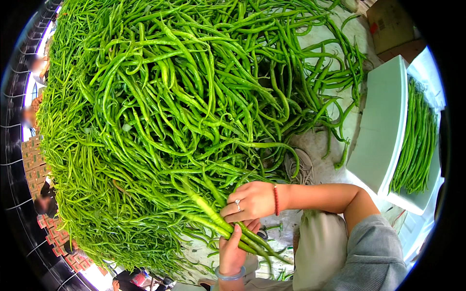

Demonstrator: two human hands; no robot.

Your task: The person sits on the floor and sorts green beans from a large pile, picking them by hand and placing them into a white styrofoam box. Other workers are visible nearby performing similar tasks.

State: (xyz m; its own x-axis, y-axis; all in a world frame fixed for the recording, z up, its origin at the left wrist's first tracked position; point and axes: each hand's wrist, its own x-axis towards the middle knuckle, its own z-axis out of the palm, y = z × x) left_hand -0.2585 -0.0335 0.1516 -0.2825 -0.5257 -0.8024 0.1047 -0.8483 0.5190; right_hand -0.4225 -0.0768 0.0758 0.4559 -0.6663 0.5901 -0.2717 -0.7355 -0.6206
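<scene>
Long green chili peppers [251,242] lie in a small bundle across my left hand [233,251], its thumb over them and its fingers partly hidden behind. A pale bangle circles that wrist. My right hand [249,203], with a ring and a red bead bracelet, has its fingers closed around the upper part of the bundle; its thumb is hidden. The upper ends of the held peppers point up and left and look slightly blurred. Beyond both hands spreads a large heap of long green chili peppers [164,109].
At the right stands a white foam box [382,120] with long green peppers [417,142] lined up inside. A cardboard box [389,25] is behind it. My shoe [300,167] is against the heap's edge. Stacked cartons [34,163] and several people are at the far left.
</scene>
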